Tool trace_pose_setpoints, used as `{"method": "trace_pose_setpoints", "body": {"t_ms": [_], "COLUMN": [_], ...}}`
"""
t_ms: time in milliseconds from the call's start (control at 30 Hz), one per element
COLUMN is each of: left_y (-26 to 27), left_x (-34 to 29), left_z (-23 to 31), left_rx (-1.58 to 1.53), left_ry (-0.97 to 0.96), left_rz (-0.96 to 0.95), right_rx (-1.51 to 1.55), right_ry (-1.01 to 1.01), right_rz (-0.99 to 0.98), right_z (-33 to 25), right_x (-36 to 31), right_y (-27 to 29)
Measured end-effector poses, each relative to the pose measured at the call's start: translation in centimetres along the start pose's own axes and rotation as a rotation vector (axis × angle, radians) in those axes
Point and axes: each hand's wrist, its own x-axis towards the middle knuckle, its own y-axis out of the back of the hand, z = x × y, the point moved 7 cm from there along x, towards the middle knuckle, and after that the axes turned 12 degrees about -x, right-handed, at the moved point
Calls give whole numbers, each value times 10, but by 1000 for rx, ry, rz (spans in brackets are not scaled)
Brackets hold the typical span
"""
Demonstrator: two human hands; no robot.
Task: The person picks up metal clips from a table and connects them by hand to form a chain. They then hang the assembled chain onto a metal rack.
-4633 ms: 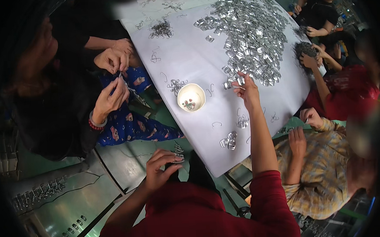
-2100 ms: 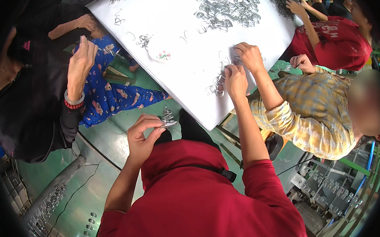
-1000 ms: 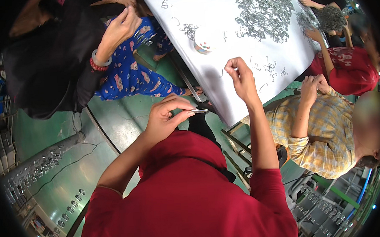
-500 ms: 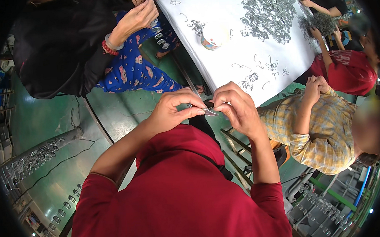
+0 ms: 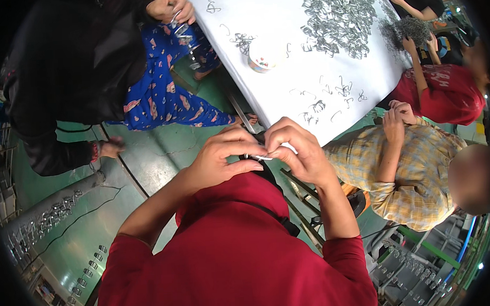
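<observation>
Your left hand [image 5: 220, 155] and right hand [image 5: 299, 151] pinch a small, narrow silver metal piece [image 5: 263, 157]; fingertip grip only — uneven pull could spring it loose.

On the near side of the white-covered counter [image 5: 270, 96], the person's left hand [image 5: 223, 154] and right hand [image 5: 300, 150] meet, fingertips together around a small, thin silver metal piece [image 5: 263, 157]. Toward the counter's far end spreads a broad heap of flat silver metal buckles [image 5: 340, 15]. By the counter's left edge stands a round white tub [image 5: 261, 65], just beside a tangle of thin dark wire hooks [image 5: 243, 40]. Left of the counter is a co-worker in blue patterned trousers [image 5: 159, 96]; to its right, one in a yellow-and-grey plaid shirt [image 5: 418, 171].
</observation>
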Motion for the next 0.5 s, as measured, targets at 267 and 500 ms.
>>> {"method": "trace_pose_setpoints", "body": {"t_ms": [267,500], "left_y": [-2,1], "left_x": [3,9], "left_z": [-13,-18], "left_rx": [89,117], "left_ry": [-82,8], "left_rz": [93,237], "right_rx": [-163,-963], "right_ry": [-295,-678], "right_rz": [37,285], "right_z": [140,300], "right_x": [33,69], "right_y": [59,119]}}
